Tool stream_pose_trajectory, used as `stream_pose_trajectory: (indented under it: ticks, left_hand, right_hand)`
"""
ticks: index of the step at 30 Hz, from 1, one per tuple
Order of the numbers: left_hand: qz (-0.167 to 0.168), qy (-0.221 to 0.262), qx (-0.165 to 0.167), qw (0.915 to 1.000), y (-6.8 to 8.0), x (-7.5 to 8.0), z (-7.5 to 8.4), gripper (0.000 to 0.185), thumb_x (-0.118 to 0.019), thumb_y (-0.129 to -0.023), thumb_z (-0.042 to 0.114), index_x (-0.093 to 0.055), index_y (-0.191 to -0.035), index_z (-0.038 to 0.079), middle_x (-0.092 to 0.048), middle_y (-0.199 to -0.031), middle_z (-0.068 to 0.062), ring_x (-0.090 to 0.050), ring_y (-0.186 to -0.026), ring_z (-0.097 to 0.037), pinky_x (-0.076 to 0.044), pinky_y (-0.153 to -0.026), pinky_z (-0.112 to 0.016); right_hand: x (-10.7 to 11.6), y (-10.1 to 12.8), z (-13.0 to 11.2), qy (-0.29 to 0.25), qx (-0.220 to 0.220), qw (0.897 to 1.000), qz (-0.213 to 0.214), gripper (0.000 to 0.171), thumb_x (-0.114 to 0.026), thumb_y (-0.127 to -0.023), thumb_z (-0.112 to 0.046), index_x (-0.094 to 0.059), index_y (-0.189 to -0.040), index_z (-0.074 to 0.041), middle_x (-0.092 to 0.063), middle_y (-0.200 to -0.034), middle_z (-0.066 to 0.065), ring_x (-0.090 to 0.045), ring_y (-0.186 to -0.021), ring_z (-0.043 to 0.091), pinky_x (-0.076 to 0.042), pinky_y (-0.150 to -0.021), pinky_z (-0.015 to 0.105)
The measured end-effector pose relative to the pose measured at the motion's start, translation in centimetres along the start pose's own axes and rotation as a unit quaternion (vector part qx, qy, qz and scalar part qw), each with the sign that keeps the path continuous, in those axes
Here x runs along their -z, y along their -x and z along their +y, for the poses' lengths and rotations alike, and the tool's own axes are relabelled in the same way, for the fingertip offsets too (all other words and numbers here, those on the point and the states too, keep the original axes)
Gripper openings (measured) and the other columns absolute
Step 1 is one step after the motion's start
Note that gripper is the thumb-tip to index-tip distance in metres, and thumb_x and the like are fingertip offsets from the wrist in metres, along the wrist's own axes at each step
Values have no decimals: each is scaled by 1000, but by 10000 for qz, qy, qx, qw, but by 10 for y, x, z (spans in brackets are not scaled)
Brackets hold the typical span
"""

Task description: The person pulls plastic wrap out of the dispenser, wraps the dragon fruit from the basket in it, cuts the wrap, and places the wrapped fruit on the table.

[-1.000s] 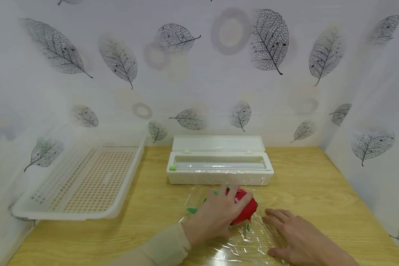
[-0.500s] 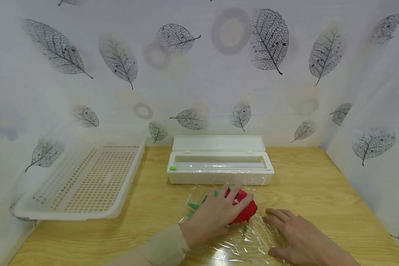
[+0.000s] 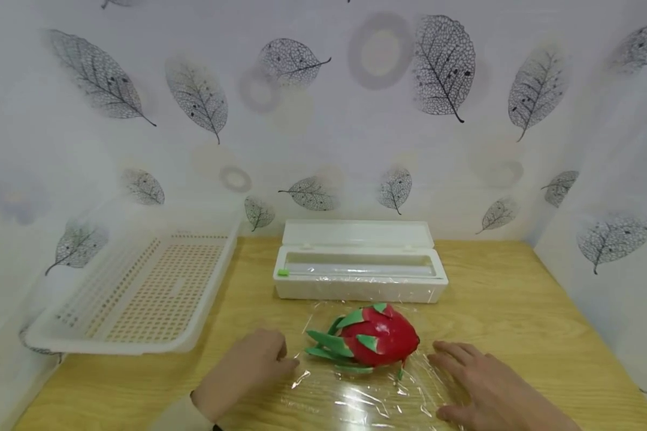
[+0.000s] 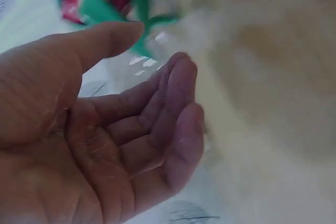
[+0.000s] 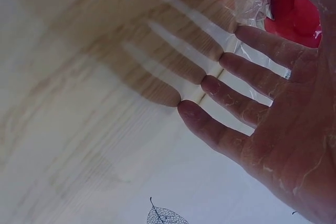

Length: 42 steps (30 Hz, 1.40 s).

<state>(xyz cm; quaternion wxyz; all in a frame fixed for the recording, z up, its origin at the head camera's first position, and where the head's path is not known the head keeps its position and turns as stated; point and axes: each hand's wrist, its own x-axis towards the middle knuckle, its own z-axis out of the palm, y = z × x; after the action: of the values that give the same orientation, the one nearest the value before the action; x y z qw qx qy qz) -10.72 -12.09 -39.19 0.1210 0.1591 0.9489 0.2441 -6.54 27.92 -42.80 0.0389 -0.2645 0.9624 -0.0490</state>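
Dragon fruit [image 3: 376, 342] on cling film [image 3: 366, 395], between two hands.
Left hand [image 3: 245, 371] loosely curled, holding nothing, at the film's left edge; right hand [image 3: 485, 386] spread flat on the film; fruit red, glossy, green-scaled; white film dispenser [image 3: 359, 269] just behind; perforated white tray [image 3: 135, 293] left; bare wooden table [image 3: 517, 299] right.
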Motion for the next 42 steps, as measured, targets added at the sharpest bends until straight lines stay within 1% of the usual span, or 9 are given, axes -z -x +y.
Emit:
stream_pose_trajectory:
  ticks: [2, 4, 9, 14, 21, 27, 31, 36, 42]
  left_hand:
    - [-273, 235, 64, 9993, 6, -6, -6, 40, -80, -81, 25, -53, -57, 10, -39, -54, 8, -32, -50, -8, -25, -43, -22]
    - [-343, 360, 90, 9987, 8, -11, -8, 46, -82, -77, 25, -45, -52, 15, -31, -51, 10, -27, -49, -7, -21, -44, -22]
    - [-86, 224, 97, 9997, 5, -18, -6, 35, -85, -70, 18, -54, -55, 13, -47, -56, 7, -40, -53, -10, -31, -46, -25]
    - [-85, 258, -25, 9996, 4, -23, -5, 16, -78, -70, 8, -65, -63, 10, -61, -65, 2, -51, -59, -12, -43, -52, -28]
    - [-392, 448, -33, 9982, 5, -27, 0, 15, -72, -76, 4, -67, -64, 10, -61, -64, 3, -52, -57, -10, -43, -50, -25]
    - [-362, 443, -30, 9984, 10, -24, -2, 9, -69, -79, 11, -67, -70, 14, -62, -71, 6, -51, -62, -9, -42, -53, -26]
    - [-455, 962, 31, 9943, 9, -18, -4, 5, -66, -86, 15, -64, -83, 12, -62, -79, 2, -54, -70, -13, -44, -58, -26]
    - [-681, 2032, 226, 9765, 2, -16, -6, 10, -63, -93, 18, -63, -93, 8, -70, -82, 0, -62, -74, -14, -49, -60, -26]
    - [-700, 3499, 447, 9331, -5, -15, -11, 11, -62, -96, 11, -59, -100, 1, -76, -82, -8, -67, -68, -13, -54, -61, -26]
  right_hand:
    - [1, 0, 0, -45, -60, 9999, -104, 88, -59, -83, -80, -57, -143, -16, -56, -148, 8, -57, -130, 34, -56, -92, 57]
    - [2, 1, 1, -114, -121, 9996, -212, 89, -59, -82, -81, -57, -144, -16, -55, -149, 9, -56, -131, 35, -56, -94, 58]
    - [3, 0, 2, -293, -212, 9984, -432, 89, -58, -82, -81, -56, -144, -17, -53, -151, 11, -53, -134, 39, -53, -97, 62]
    - [2, 0, 0, -208, -127, 9994, -258, 88, -58, -83, -80, -57, -144, -16, -54, -150, 11, -54, -133, 38, -54, -95, 60]
    - [1, 1, -2, -78, -66, 9999, -1, 87, -60, -83, -79, -58, -142, -16, -55, -149, 10, -56, -130, 36, -56, -91, 57]
    - [2, 0, -3, -132, -98, 9999, -1, 83, -65, -82, -76, -58, -141, -17, -55, -150, 11, -56, -131, 36, -56, -92, 58]
    - [3, 0, -5, -205, -117, 9997, -55, 82, -67, -82, -74, -58, -141, -17, -55, -150, 11, -56, -131, 37, -55, -93, 59]
    - [8, 3, -8, -477, -289, 9975, -437, 78, -70, -83, -68, -57, -142, -20, -56, -148, 10, -57, -130, 37, -54, -96, 60]
    - [13, 4, -14, -567, -285, 9958, -655, 68, -72, -85, -63, -60, -138, -23, -60, -141, 3, -61, -125, 30, -57, -93, 54]
